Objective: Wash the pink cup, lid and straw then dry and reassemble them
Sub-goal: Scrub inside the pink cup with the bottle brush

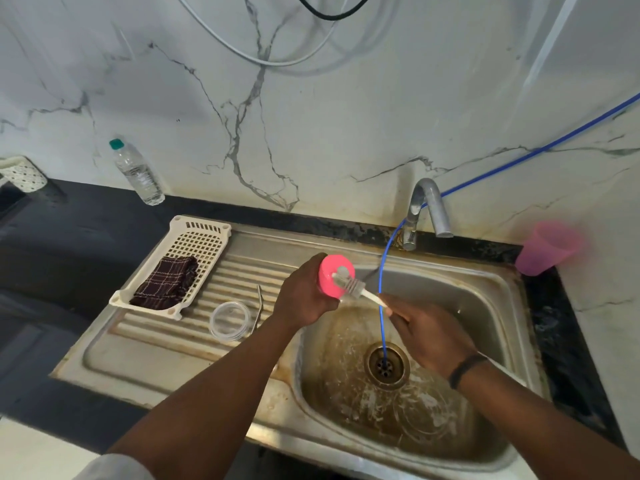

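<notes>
Bright pink lid (333,279), round, gripped in left hand (304,295) over sink (491,292) edge. White bottle brush (358,289) pinched by right hand (427,336), bristles against lid.

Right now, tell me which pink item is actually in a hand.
The bright pink cup, gripped by the left hand over the sink while a brush scrubs it. The paler pink tumbler stands untouched on the counter right of the tap.

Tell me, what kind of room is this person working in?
Most likely a home kitchen, at the washing-up spot. A steel sink with a ridged draining board and a tap sits in a dark counter against a marble-look wall.
</notes>
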